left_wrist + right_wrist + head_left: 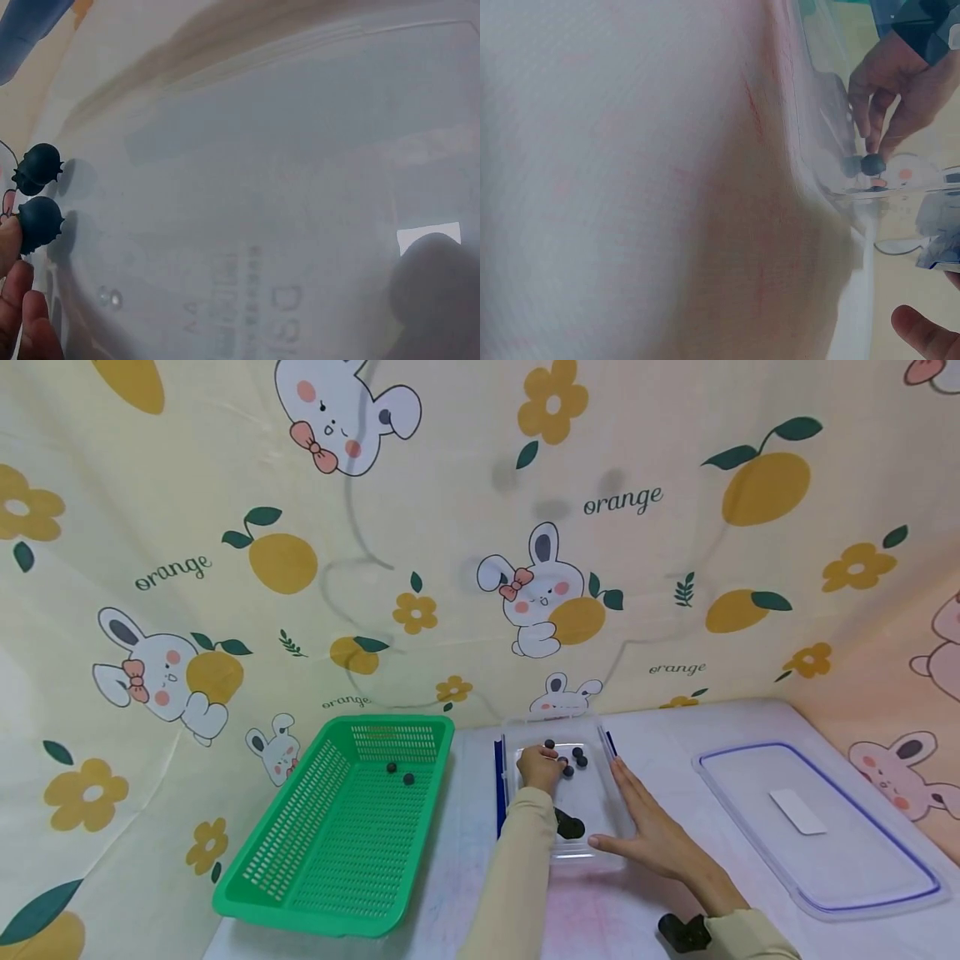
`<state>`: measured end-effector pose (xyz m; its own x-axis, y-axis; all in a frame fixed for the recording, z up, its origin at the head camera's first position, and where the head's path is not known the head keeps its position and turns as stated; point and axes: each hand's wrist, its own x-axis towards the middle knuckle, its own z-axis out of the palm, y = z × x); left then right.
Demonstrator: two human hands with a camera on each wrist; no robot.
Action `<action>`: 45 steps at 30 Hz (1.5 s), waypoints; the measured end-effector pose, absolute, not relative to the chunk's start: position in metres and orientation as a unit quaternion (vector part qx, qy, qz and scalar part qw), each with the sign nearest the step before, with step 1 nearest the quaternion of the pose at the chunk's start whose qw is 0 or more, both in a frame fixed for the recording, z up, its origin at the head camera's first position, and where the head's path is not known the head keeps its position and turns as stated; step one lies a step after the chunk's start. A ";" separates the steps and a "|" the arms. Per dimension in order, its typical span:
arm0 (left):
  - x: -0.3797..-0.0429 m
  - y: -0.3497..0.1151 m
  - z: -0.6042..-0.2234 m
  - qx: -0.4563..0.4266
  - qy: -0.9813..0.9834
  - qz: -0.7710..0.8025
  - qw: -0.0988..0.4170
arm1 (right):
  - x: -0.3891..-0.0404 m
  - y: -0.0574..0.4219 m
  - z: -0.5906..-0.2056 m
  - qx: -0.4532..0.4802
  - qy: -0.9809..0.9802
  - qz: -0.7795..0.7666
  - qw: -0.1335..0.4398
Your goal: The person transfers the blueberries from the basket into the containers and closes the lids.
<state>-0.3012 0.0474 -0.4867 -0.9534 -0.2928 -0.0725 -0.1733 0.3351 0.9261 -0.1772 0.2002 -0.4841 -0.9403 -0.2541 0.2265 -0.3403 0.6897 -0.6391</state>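
Note:
My left hand [540, 768] reaches into a clear plastic box [592, 852] with blue side clips. Its thumb and fingertips pinch a blueberry [40, 223], also visible through the box wall as a dark blueberry [872, 164] under the fingertips. A second blueberry [39, 166] lies right beside it in the left wrist view. Several more blueberries [577, 752] are scattered on the box floor towards its far end. My right hand [660, 835] rests against the box's right side, fingers straight along the wall and thumb [922, 334] spread at the near corner.
A green slotted basket [300, 893] stands left of the box with two blueberries [408, 779] in it. To the right lies a clear lid [840, 860] with a blue seal and a white label. A patterned cloth [420, 527] hangs behind the table.

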 end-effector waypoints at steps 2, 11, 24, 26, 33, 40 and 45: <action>-0.301 0.047 -0.487 0.142 -0.815 -0.559 0.056 | -0.177 0.200 -0.484 0.163 -0.917 0.359 0.060; -0.305 0.045 -0.483 0.145 -0.807 -0.571 0.047 | -0.177 0.200 -0.484 0.169 -0.916 0.357 0.066; -0.314 0.040 -0.460 0.116 -0.806 -0.579 0.039 | -0.177 0.202 -0.483 0.165 -0.917 0.357 0.063; -0.314 0.039 -0.454 0.108 -0.801 -0.587 0.034 | -0.177 0.202 -0.483 0.167 -0.917 0.357 0.064; -0.310 0.036 -0.433 0.054 -0.777 -0.627 0.013 | -0.178 0.202 -0.483 0.175 -0.914 0.358 0.072; -0.305 0.034 -0.411 0.010 -0.763 -0.646 -0.004 | -0.178 0.201 -0.483 0.166 -0.918 0.357 0.059; -0.298 0.029 -0.394 -0.021 -0.756 -0.655 -0.011 | -0.178 0.200 -0.483 0.159 -0.920 0.354 0.056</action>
<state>-0.2979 0.0289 -0.3938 -0.9989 0.0462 0.0119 0.0183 0.1421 0.9897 -0.1779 0.2001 -0.4825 -0.9433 -0.2532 0.2148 -0.3319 0.6991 -0.6333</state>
